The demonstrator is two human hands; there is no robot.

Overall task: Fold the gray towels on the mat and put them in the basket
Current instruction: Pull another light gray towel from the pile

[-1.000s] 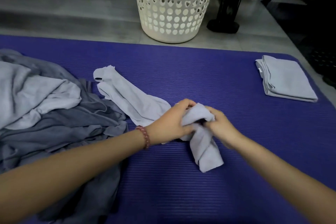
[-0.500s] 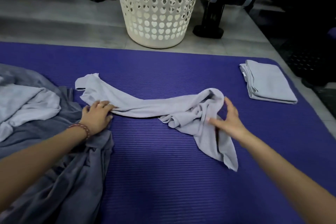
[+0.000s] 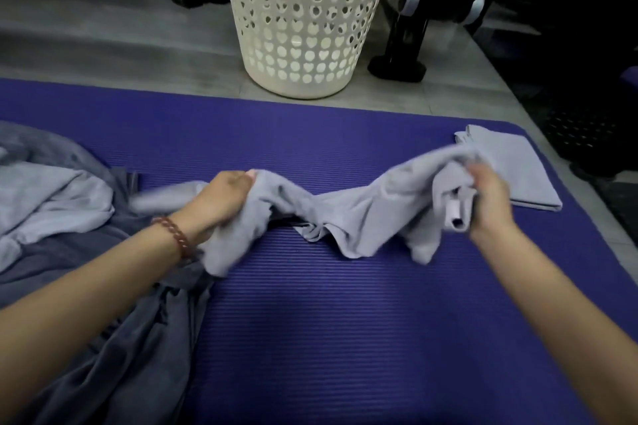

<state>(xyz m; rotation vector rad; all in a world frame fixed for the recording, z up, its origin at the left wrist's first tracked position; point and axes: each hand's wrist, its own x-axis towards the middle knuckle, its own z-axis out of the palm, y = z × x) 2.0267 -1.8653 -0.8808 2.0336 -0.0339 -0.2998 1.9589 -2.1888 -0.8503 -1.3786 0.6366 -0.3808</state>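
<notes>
Where purple mat (image 3: 345, 321) ends, basket (image 3: 303, 28) stands on floor (image 3: 103, 45).

no readable text, labels or numbers

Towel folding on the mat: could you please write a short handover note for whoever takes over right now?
Left hand grips one end of the light gray towel; right hand grips the other end. It hangs bunched between them, its middle sagging to the mat.
Done: one folded towel lies at the mat's far right, not in the basket, which stands beyond the mat.
Left: spread and fold the held towel, fold the pile of towels at the left, then put all in the basket.
</notes>
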